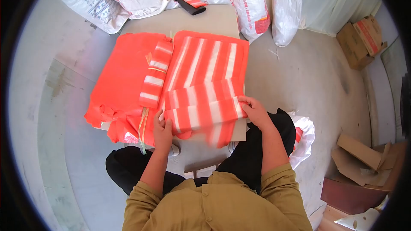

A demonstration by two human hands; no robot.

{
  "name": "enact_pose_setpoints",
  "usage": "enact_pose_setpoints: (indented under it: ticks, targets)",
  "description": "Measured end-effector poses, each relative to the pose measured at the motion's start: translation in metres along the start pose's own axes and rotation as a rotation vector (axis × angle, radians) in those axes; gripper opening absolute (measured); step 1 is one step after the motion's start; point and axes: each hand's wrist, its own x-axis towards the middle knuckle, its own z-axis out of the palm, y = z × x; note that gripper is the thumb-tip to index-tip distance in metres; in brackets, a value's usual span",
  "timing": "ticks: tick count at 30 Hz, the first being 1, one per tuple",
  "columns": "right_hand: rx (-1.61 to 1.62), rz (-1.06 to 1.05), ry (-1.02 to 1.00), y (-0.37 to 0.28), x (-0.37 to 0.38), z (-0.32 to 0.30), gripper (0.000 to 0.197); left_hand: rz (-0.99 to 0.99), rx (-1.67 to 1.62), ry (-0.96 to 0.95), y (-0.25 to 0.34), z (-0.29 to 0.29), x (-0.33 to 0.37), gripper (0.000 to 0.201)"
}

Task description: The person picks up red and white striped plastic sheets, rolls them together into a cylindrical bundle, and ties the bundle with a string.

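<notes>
A striped orange-and-white sheet (209, 66) of thin, soft material lies on the right half of a low board, its near part folded over. At the fold's right corner, my right hand (255, 112) pinches the edge between thumb and fingers. My left hand (162, 132) is closed on the fold's left edge, its fingertips partly hidden. The sheet's near end hangs toward my lap and is blurred. Beside it lies a rolled striped bundle (153, 80) with a band around its middle, on top of a plain orange stack (120, 68). Thin yellowish bands (143, 130) hang near my left hand.
The board (145, 25) rests in front of my knees. A black-and-orange folded item (190, 3) lies at its far edge. White woven sacks (248, 4) line the back. Cardboard boxes (361, 42) stand far right, an opened carton (364, 158) near right. A white bag (303, 141) sits by my right knee.
</notes>
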Motion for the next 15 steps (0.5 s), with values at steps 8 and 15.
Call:
enact_pose_setpoints:
  ticks: [8,15]
  targets:
    - [-0.046,-0.104,0.057,0.012,0.003,0.002,0.033,-0.012,-0.069,-0.048,0.006,-0.007,-0.008,0.042]
    - [-0.136,-0.155,0.057,0.007,0.003,0.001,0.034,0.017,-0.009,-0.064,0.002,-0.006,-0.008,0.041]
